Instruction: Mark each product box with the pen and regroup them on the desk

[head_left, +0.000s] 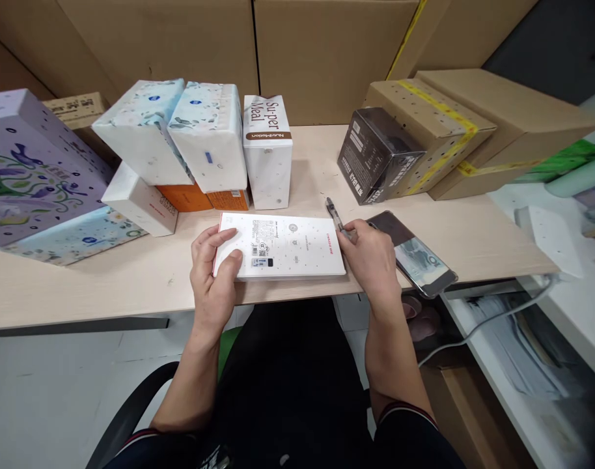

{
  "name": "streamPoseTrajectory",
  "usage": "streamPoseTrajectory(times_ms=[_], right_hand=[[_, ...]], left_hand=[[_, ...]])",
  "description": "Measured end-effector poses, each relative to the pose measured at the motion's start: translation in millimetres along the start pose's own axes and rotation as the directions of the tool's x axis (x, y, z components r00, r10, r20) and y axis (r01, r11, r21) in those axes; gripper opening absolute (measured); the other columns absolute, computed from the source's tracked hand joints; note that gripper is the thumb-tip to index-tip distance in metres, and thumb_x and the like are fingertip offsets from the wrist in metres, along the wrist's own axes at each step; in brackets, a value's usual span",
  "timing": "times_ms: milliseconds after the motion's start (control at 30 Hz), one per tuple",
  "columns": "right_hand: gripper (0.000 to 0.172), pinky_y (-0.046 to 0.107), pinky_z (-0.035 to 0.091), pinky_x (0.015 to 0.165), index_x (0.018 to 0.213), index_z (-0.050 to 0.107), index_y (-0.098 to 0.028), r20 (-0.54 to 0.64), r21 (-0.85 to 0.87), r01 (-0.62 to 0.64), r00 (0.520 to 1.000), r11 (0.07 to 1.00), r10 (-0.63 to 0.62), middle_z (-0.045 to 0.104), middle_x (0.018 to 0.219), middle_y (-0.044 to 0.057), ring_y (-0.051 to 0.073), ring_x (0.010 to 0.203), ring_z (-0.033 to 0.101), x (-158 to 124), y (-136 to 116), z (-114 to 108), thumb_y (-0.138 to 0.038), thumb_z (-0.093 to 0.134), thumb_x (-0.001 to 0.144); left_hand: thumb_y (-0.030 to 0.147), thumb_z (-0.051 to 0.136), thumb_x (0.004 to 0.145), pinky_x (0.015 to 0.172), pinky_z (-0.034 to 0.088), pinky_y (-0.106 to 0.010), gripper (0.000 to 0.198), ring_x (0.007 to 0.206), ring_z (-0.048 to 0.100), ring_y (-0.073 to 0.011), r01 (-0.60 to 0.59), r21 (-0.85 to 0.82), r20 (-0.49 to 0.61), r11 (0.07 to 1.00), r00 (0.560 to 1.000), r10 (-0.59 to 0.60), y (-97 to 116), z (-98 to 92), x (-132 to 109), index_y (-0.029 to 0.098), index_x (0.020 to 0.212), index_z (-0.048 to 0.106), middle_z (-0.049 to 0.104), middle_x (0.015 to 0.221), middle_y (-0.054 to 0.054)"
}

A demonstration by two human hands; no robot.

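A flat white box [297, 244] with small print, a barcode and red lettering at one end lies near the table's front edge. My left hand [214, 267] grips its left end, the thumb and fingers resting on top. At the box's right end, my right hand [373, 257] is closed around a grey pen [333, 212], whose far end sticks out past the fingers. That hand's fingertips are partly hidden, close by the box's edge. Just right of it lies a smartphone [417, 254] with a lit or reflecting screen.
Tissue packs [207, 137], a white "Super Meal" carton [268, 156] and a purple box [38, 169] stand at the left and back. A dark box [375, 153] and cardboard boxes [512, 117] are at the right. A grey cable [493, 320] runs below.
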State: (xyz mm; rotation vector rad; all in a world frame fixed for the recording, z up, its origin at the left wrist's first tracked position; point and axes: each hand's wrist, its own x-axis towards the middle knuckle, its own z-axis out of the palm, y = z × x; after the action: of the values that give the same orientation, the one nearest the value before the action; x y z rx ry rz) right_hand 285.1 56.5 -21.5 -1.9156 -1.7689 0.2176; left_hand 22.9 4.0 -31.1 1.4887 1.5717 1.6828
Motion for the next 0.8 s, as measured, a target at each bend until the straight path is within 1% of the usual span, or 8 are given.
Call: streamPoseTrajectory(times_ms=[133,233,300,367,467,533,633,800], right_hand=[[0.034,0.041,0.050,0.081,0.106,0.077,-0.016,-0.036,0.043,0.076,0.997,0.996,-0.074,0.078,0.095,0.015,0.029,0.086,0.070,-1.2,1.3,3.6,-0.042,0.055,0.101],[0.035,0.042,0.053,0.087,0.105,0.077,-0.017,-0.139,0.135,0.120,0.985,0.984,-0.101,0.076,0.098,0.014,0.026,0.087,0.069,-6.4,10.8,-0.8,-0.040,0.052,0.101],[0.037,0.046,0.053,0.092,0.110,0.076,-0.017,-0.247,0.102,0.119,0.965,0.988,-0.091,0.074,0.104,0.015,0.027,0.092,0.068,-12.9,21.4,-9.6,-0.043,0.051,0.102],[0.045,0.053,0.051,0.100,0.123,0.073,-0.016,-0.296,-0.017,0.080,0.952,0.997,-0.081,0.070,0.118,0.021,0.033,0.109,0.065,-20.4,34.7,-22.6,-0.050,0.054,0.101],[0.072,0.067,0.045,0.104,0.145,0.060,-0.015,-0.172,-0.207,-0.027,0.985,0.978,-0.009,0.056,0.146,0.029,0.048,0.133,0.051,-29.7,55.2,-43.6,-0.064,0.063,0.092],[0.085,0.071,0.044,0.102,0.153,0.053,-0.017,-0.033,-0.268,-0.085,0.996,0.960,0.079,0.051,0.154,0.029,0.053,0.135,0.048,-32.9,66.0,-52.7,-0.069,0.066,0.088],[0.080,0.067,0.047,0.101,0.153,0.053,-0.017,0.079,-0.292,-0.078,0.991,0.953,0.106,0.058,0.149,0.026,0.051,0.131,0.052,-34.1,75.3,-55.4,-0.067,0.060,0.091],[0.071,0.062,0.050,0.096,0.146,0.059,-0.012,0.009,-0.292,-0.029,0.999,0.956,0.033,0.066,0.140,0.026,0.048,0.124,0.057,-34.8,77.3,-48.1,-0.061,0.052,0.096]], left_hand=[[0.028,0.068,0.089,0.124,0.040,-0.049,0.027,0.138,0.054,-0.0268,-0.005,0.003,0.002,1.000,1.000,0.005,0.7,-0.2,-0.1,0.032,0.114,0.075,0.062,0.134,-0.004],[0.029,0.068,0.089,0.123,0.041,-0.049,0.026,0.137,0.055,-0.0269,-0.008,0.018,0.001,1.000,1.000,0.008,1.7,-0.5,-0.2,0.031,0.115,0.075,0.062,0.134,-0.005],[0.029,0.067,0.090,0.122,0.042,-0.049,0.027,0.138,0.054,-0.0273,-0.003,0.031,0.009,1.000,1.000,0.003,2.2,-0.8,-0.1,0.031,0.115,0.075,0.062,0.135,-0.005],[0.030,0.066,0.090,0.121,0.043,-0.048,0.027,0.139,0.053,-0.0273,0.002,0.041,0.018,0.999,1.000,-0.003,2.4,-1.0,0.0,0.031,0.116,0.074,0.062,0.136,-0.005],[0.029,0.066,0.090,0.122,0.042,-0.048,0.027,0.140,0.053,-0.0272,0.004,0.042,0.019,0.999,1.000,-0.005,2.3,-0.8,0.1,0.031,0.116,0.074,0.061,0.135,-0.005],[0.028,0.066,0.089,0.123,0.041,-0.048,0.027,0.139,0.054,-0.0271,0.003,0.042,0.012,0.999,1.000,-0.003,2.4,-0.3,0.1,0.030,0.115,0.074,0.061,0.135,-0.004],[0.027,0.067,0.088,0.122,0.042,-0.048,0.027,0.137,0.055,-0.0265,-0.003,0.038,0.004,0.999,1.000,0.003,2.8,0.6,0.2,0.030,0.114,0.075,0.062,0.134,-0.005],[0.028,0.067,0.089,0.121,0.042,-0.048,0.027,0.137,0.055,-0.0263,-0.007,0.028,0.010,1.000,1.000,0.007,3.2,0.9,0.6,0.030,0.114,0.075,0.063,0.133,-0.006]])
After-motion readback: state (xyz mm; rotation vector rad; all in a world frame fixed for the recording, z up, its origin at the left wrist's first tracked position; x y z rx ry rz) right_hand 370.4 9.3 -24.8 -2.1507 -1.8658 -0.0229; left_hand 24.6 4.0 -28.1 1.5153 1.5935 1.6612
